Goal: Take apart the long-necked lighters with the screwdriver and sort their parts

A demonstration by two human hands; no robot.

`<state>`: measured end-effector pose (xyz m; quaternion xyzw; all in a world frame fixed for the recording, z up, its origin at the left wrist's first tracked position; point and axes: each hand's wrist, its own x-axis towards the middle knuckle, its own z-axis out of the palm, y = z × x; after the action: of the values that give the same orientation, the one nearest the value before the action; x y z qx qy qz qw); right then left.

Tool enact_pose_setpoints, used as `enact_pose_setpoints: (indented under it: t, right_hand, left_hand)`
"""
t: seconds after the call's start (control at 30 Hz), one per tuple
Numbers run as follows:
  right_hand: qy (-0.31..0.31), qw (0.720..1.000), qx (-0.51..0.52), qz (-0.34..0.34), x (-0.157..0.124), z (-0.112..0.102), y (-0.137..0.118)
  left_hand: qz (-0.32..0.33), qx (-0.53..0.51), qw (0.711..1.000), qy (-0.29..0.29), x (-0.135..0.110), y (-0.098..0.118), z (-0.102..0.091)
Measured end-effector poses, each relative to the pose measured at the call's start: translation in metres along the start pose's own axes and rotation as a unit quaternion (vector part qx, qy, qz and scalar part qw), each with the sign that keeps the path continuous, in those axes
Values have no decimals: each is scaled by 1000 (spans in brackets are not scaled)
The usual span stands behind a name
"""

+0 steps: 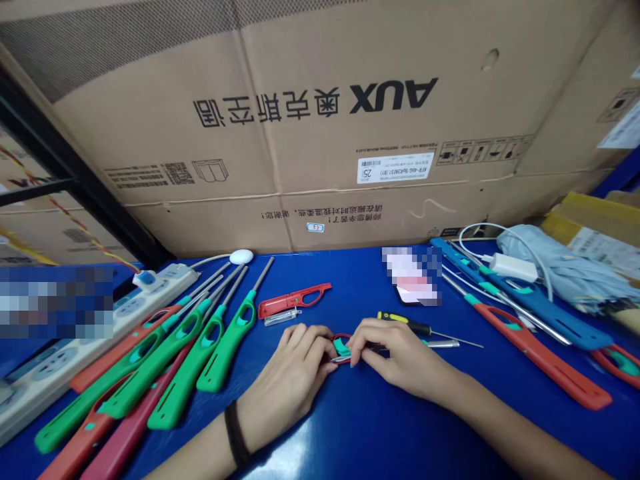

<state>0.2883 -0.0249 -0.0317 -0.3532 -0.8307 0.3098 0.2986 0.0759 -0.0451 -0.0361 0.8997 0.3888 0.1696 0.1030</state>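
My left hand point(293, 377) and my right hand point(395, 357) meet over the blue table point(350, 427), both pinched on a small red lighter part with a teal trigger point(342, 347). Most of that part is hidden by my fingers. Just beyond my right hand lies a screwdriver with a black and yellow handle point(407, 323), and a thin metal tube point(443, 344) lies beside it. A red half shell of a lighter handle point(295, 300) and a small clear tube point(281, 317) lie just past my left hand.
Several green and red long-nosed lighters point(190, 360) lie in a row at the left beside a white power strip point(75, 347). More red and blue lighters point(530, 333), a white charger point(513, 267) and a grey folded cloth point(565, 273) sit at the right. A big cardboard box point(320, 120) walls off the back.
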Motion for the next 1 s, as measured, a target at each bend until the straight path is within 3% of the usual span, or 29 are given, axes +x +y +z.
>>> enact_pose_setpoints:
  t: [0.3, 0.63, 0.83, 1.0]
  right_hand:
    - [0, 1000, 1, 4, -2, 0, -3]
    - [-27, 998, -58, -16, -3, -2, 1]
    - [-49, 992, -103, -61, -3, -2, 0]
    - [-45, 992, -84, -85, -4, -2, 3]
  left_hand:
    - [-9, -1, 1000, 12, 0, 1, 3]
    - [90, 162, 983, 1, -4, -3, -3]
    - [111, 182, 977, 11, -5, -3, -5]
    - [109, 135, 984, 28, -3, -7, -4]
